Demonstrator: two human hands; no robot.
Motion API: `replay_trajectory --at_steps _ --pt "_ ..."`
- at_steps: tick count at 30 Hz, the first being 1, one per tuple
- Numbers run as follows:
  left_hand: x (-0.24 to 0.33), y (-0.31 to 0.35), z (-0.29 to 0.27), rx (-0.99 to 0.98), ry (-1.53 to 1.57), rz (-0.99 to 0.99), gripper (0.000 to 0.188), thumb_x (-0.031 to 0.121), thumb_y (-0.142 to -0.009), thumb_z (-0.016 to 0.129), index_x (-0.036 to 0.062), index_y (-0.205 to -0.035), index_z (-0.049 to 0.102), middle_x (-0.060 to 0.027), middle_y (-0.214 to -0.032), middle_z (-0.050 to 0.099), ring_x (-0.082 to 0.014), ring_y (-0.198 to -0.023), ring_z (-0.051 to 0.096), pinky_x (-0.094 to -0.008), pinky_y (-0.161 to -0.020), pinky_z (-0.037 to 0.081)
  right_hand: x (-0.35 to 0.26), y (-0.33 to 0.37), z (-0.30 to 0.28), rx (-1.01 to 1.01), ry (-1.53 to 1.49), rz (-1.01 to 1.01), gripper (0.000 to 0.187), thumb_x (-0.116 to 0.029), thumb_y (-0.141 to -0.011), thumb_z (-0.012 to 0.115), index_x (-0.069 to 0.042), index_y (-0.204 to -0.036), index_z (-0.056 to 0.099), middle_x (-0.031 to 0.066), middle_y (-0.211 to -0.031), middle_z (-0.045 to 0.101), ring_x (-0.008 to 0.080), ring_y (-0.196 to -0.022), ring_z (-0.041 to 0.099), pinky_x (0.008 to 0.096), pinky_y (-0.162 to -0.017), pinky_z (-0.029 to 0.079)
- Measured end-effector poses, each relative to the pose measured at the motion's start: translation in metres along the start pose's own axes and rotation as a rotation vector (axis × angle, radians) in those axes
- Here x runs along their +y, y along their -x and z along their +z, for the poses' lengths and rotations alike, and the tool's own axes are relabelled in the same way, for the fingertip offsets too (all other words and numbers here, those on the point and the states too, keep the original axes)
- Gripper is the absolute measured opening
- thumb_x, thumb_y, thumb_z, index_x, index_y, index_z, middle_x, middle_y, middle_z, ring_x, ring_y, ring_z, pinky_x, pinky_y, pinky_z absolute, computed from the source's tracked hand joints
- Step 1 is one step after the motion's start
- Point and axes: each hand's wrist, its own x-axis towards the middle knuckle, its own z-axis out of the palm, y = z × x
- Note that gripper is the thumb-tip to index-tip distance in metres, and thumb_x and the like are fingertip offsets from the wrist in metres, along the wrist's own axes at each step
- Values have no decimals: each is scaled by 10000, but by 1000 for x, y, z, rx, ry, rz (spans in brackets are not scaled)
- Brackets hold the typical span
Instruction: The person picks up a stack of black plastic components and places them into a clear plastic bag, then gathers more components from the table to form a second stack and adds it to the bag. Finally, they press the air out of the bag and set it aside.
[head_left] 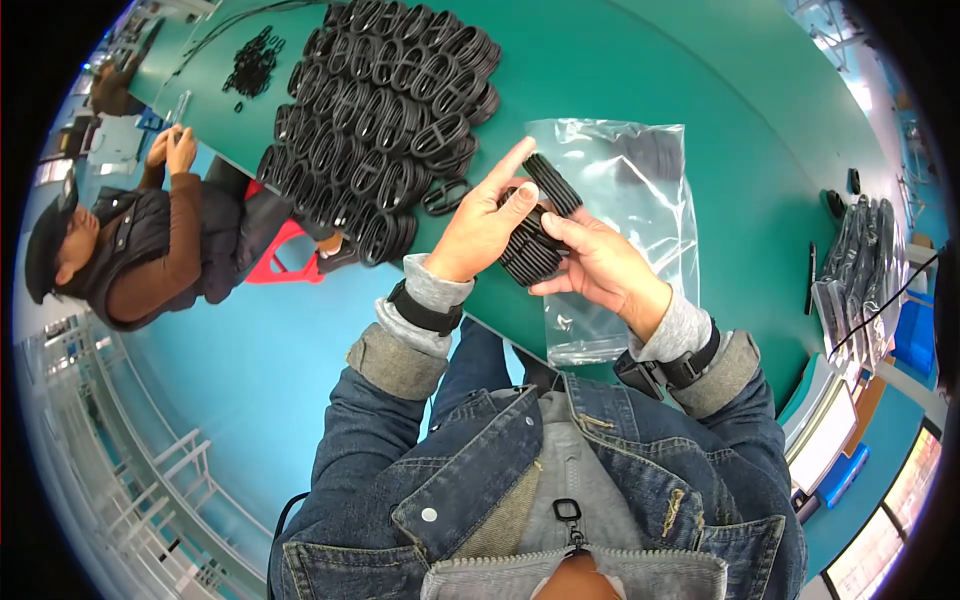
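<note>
Between my two hands is a bundle of black coiled cables [528, 252], its loops stacked side by side. My left hand [478, 228] grips it from the left, thumb on top and index finger stretched along it. From the right, my right hand [612, 268] closes on the same bundle with thumb and fingers. Beneath them a clear plastic bag [590, 338] lies flat on the green table [740, 200]. Dark coils [650, 156] show through the bag's far end.
A large heap of black coiled cables [380, 110] covers the table to the left, with one coil [446, 196] at its near edge. Small black pieces [254, 64] lie beyond. Filled clear bags [862, 262] are stacked at right. A seated person [150, 240] works at the left, beside a red stool [285, 258].
</note>
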Motion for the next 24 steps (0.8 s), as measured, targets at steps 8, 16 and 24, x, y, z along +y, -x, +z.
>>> replay_trajectory --at_steps 8,16,24 --pt "-52 43 -13 147 88 42 215 114 -905 528 16 -1097 540 -12 -962 572 -84 -863 512 -230 -767 436 52 -11 8 39 139 95 458 -359 -873 558 -80 -1209 418 92 -1049 555 226 -855 620 400 -602 576" --pt "-83 73 -15 269 -42 78 183 57 -908 501 6 -1075 556 -16 -971 595 -81 -871 528 -221 -792 433 80 -25 22 246 192 208 547 -529 -861 468 -81 -1175 458 89 -1016 582 212 -852 610 400 -593 561" --pt "-99 79 -41 299 184 8 245 95 -918 499 -6 -1138 534 -44 -977 608 -84 -855 548 -224 -761 453 101 -54 14 447 355 46 407 -387 -869 463 -43 -1070 541 67 -825 564 152 -605 517 250 -482 407"
